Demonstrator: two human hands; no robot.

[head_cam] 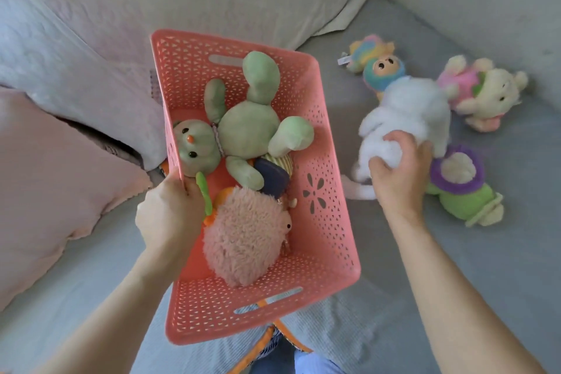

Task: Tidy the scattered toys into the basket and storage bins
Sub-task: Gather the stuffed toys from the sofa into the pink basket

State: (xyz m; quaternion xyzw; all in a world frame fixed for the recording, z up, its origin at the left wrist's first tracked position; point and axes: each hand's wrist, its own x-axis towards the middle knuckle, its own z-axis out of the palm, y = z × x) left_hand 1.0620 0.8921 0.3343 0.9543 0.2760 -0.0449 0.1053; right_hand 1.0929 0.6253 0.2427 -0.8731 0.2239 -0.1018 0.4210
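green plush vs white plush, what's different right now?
The green plush lies inside the pink basket, untouched; the white plush is outside it on the grey bedding, gripped by the right hand. The green one looks smooth, with its face and limbs plain; the white one is fluffy and blurred, no face showing. The left hand holds the basket rim. Both are soft toys.

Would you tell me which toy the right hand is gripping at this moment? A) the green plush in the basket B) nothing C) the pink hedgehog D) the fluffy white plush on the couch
D: the right hand has its fingers curled into the fluffy white plush lying outside the pink basket.
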